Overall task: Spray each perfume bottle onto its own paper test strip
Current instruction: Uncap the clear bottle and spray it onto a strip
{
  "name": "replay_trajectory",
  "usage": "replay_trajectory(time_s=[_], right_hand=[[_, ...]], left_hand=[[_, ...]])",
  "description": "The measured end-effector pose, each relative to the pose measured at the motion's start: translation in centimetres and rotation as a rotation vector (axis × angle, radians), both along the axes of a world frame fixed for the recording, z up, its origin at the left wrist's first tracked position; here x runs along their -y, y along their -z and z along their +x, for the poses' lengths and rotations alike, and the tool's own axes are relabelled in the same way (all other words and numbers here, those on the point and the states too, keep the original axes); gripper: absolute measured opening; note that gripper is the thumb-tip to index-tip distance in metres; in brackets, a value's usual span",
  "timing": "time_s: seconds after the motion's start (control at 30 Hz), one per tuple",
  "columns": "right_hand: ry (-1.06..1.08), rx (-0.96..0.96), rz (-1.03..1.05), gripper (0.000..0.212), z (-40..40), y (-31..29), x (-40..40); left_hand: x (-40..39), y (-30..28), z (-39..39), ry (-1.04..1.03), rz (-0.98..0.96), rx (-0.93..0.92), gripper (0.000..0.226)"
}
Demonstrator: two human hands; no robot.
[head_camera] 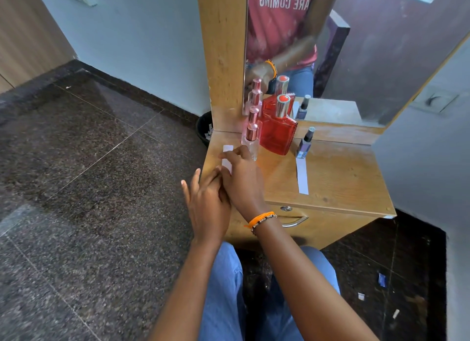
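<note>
With both hands on strip [227, 162] at bench [335, 177] left edge: right hand [243, 180] fingers flat, pressing it, left hand [208, 203] loose alongside. Strip's long axis points away at pink bottle [251, 139], just beyond right fingertips. Right hand nearer.

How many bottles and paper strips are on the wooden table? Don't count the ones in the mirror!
Clear bottles with pink caps: 2
Red bottle: 1
Small dark blue bottle: 1
White paper strips: 2
Total: 6
</note>
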State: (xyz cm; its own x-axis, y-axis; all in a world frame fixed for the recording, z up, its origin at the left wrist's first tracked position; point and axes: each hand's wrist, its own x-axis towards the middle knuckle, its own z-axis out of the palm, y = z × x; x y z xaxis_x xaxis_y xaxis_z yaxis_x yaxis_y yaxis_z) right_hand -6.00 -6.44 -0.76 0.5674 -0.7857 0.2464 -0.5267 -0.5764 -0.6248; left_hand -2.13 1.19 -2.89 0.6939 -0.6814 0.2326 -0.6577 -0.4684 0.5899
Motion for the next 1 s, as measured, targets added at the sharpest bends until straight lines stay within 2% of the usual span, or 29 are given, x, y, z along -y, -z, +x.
replay_trajectory(time_s=[0.13,0.23,0.33,0.4,0.53,0.67,0.83,0.9,1.0], right_hand=[[-0.036,-0.051,-0.023,0.043,0.2,-0.3,0.2],[-0.063,-0.161,-0.036,0.055,0.7,-0.3,0.6],[-0.041,-0.213,-0.057,0.042,0.9,-0.4,0.8],[-0.010,-0.142,-0.044,0.033,0.8,-0.5,0.8],[0.013,0.040,-0.061,0.038,0.3,0.1,0.2],[-0.005,0.230,-0.101,0.034,0.0,0.7,-0.6],[-0.027,0.420,0.074,0.036,-0.3,0.4,-1.0],[-0.014,0.520,0.104,0.034,-0.8,0.1,-1.0],[0.025,0.659,0.138,0.039,-2.1,-0.6,-1.0]], left_hand=[[0.0,0.0,0.0,0.003,-0.021,-0.013,0.038],[-0.1,0.1,0.0,0.003,-0.018,-0.003,0.038],[0.0,0.1,0.1,0.005,-0.011,-0.003,0.040],[0.0,0.1,0.1,0.010,-0.012,-0.006,0.042],[-0.1,-0.1,0.0,0.020,-0.018,-0.015,0.039],[-0.2,0.1,0.1,0.035,-0.018,-0.006,0.034],[-0.2,0.4,0.5,0.052,-0.037,-0.005,0.035],[-0.1,0.2,0.6,0.078,-0.107,-0.024,0.032],[-0.1,-0.8,0.1,0.082,-0.315,-0.048,0.019]])
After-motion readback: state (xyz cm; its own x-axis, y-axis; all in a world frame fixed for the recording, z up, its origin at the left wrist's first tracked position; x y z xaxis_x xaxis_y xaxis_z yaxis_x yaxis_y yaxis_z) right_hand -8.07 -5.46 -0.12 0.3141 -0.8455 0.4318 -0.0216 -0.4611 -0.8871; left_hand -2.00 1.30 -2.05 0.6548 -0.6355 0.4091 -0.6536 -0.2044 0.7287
